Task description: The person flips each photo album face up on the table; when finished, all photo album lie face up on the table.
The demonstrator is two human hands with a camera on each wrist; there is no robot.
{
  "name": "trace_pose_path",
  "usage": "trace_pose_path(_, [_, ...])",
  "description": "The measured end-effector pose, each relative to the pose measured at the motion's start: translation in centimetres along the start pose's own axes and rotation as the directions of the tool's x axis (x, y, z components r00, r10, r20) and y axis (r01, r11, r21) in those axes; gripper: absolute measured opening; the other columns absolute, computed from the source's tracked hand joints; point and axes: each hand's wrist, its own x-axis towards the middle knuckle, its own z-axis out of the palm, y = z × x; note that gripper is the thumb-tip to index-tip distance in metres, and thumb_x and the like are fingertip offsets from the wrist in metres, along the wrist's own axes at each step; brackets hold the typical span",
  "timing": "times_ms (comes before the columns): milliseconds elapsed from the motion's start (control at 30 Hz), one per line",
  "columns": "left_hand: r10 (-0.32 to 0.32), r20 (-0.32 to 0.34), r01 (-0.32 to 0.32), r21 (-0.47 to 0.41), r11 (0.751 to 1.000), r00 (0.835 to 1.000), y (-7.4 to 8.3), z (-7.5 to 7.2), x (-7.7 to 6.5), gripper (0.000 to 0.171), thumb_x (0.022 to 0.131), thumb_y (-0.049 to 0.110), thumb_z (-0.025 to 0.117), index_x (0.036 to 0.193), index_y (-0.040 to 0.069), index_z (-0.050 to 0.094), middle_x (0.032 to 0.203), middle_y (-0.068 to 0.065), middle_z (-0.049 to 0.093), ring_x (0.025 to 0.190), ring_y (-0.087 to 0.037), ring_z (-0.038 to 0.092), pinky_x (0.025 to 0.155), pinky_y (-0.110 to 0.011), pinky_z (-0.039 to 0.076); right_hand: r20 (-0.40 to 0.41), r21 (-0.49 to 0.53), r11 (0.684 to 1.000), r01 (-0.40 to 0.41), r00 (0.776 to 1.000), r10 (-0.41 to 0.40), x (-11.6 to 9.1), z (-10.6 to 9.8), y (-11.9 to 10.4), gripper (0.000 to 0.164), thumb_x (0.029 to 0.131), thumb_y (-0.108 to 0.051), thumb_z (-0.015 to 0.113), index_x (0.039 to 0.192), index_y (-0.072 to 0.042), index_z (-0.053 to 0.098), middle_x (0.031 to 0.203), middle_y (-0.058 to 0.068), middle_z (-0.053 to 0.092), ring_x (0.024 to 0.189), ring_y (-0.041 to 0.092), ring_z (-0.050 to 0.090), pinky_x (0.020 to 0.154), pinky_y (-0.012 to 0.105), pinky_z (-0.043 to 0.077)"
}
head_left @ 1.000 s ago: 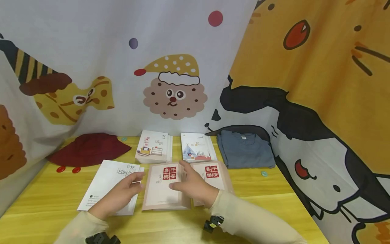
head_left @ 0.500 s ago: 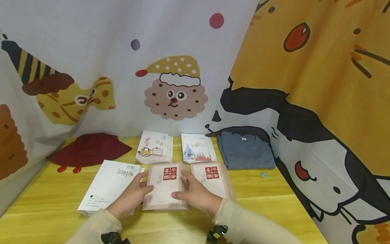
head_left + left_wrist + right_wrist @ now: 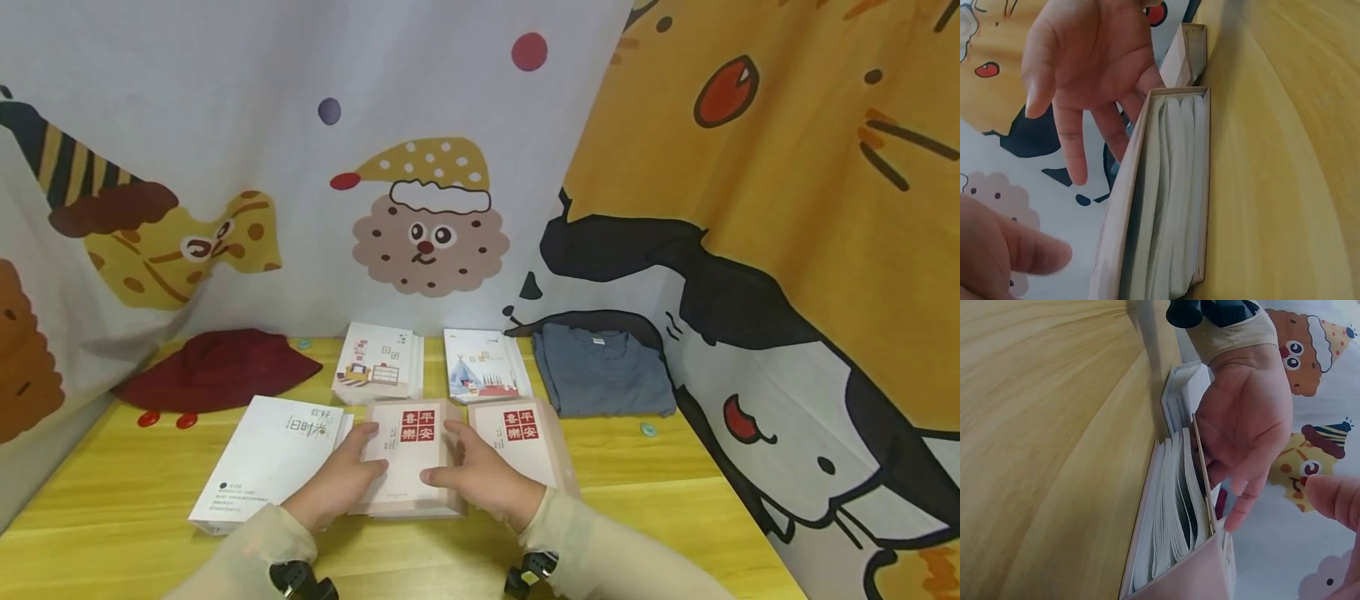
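A pink-beige book (image 3: 408, 487) with red character squares on its cover lies flat on the table in the head view. My left hand (image 3: 341, 475) is at its left side, thumb over the cover. On the opposite side is my right hand (image 3: 491, 475), its thumb also over the cover. Both hands' fingers look extended. The left wrist view faces the book's page edges (image 3: 1175, 187) inside a boxy cover, with the right hand (image 3: 1097, 56) beyond. In the right wrist view, the left hand (image 3: 1247, 419) lies along the book's far side, fingers fairly straight.
A white book (image 3: 258, 458) lies to the left, a second pink-beige book (image 3: 525, 425) to the right. Behind stand two illustrated white books (image 3: 378, 367), a dark red hat (image 3: 221, 371) and a folded blue-grey shirt (image 3: 603, 371). Red buttons (image 3: 149, 418) lie near the hat.
My left hand has moved right, from over the white book to the left side of the middle pink-beige book. The right hand has stayed nearly in place.
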Motion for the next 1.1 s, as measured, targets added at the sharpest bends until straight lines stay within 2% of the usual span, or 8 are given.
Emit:
trace_pose_path(167, [0.001,-0.021,0.000,0.017,1.000,1.000,0.01,0.29,0.23,0.069,0.096,0.001,0.052,0.160,-0.006,0.029,0.167,-0.036,0.022,0.155,-0.054,0.016,0.123,-0.069,0.014,0.001,0.006,1.000,0.000,1.000,0.000,0.10,0.01,0.12,0.096,0.088,-0.018,0.082,0.165,-0.001,0.026,0.168,0.035,0.022,0.153,0.058,0.024,0.123,0.069,0.023])
trace_pose_path(467, [-0.009,-0.024,0.009,-0.005,1.000,1.000,-0.17,0.19,0.46,0.078,0.086,-0.007,0.050,0.161,-0.004,0.029,0.168,-0.034,0.022,0.156,-0.053,0.016,0.124,-0.069,0.015,0.019,-0.019,0.999,-0.031,0.999,0.031,0.17,-0.12,0.08,0.095,0.089,-0.022,0.082,0.165,-0.003,0.027,0.168,0.032,0.025,0.152,0.057,0.027,0.120,0.070,0.030])
trace_pose_path(800, [-0.019,-0.011,0.018,-0.029,0.999,1.000,0.24,-0.08,0.55,0.079,0.086,-0.009,0.049,0.162,-0.001,0.028,0.170,-0.032,0.019,0.157,-0.053,0.015,0.124,-0.069,0.014,0.016,-0.014,1.000,-0.027,1.000,0.027,0.20,0.01,-0.07,0.096,0.088,-0.017,0.082,0.165,-0.002,0.027,0.169,0.029,0.026,0.152,0.055,0.028,0.121,0.069,0.028])
trace_pose_path(933, [-0.041,-0.012,0.041,-0.037,0.998,0.999,-0.09,-0.23,0.69,0.079,0.086,-0.009,0.048,0.162,-0.001,0.028,0.171,-0.031,0.017,0.157,-0.052,0.012,0.125,-0.068,0.011,0.016,-0.014,1.000,-0.026,1.000,0.026,0.15,0.15,-0.04,0.097,0.088,-0.018,0.083,0.165,-0.002,0.027,0.170,0.028,0.026,0.153,0.053,0.027,0.122,0.068,0.027])
trace_pose_path(1000, [-0.051,-0.005,0.051,-0.058,0.997,0.999,-0.28,-0.36,0.66,0.078,0.087,-0.009,0.048,0.162,0.001,0.029,0.171,-0.030,0.017,0.158,-0.052,0.013,0.125,-0.068,0.012,0.016,-0.012,1.000,-0.024,1.000,0.024,0.16,0.22,0.04,0.098,0.088,-0.018,0.083,0.165,-0.002,0.026,0.170,0.028,0.026,0.154,0.052,0.027,0.123,0.067,0.026])
trace_pose_path(1100, [-0.050,0.002,0.050,-0.082,0.995,0.999,-0.35,-0.62,0.53,0.074,0.090,-0.005,0.049,0.161,0.006,0.033,0.170,-0.028,0.022,0.155,-0.049,0.024,0.122,-0.069,0.025,0.018,-0.016,1.000,-0.013,1.000,0.013,0.35,0.33,0.28,0.098,0.088,-0.018,0.083,0.166,-0.001,0.025,0.169,0.027,0.027,0.153,0.050,0.029,0.123,0.066,0.028])
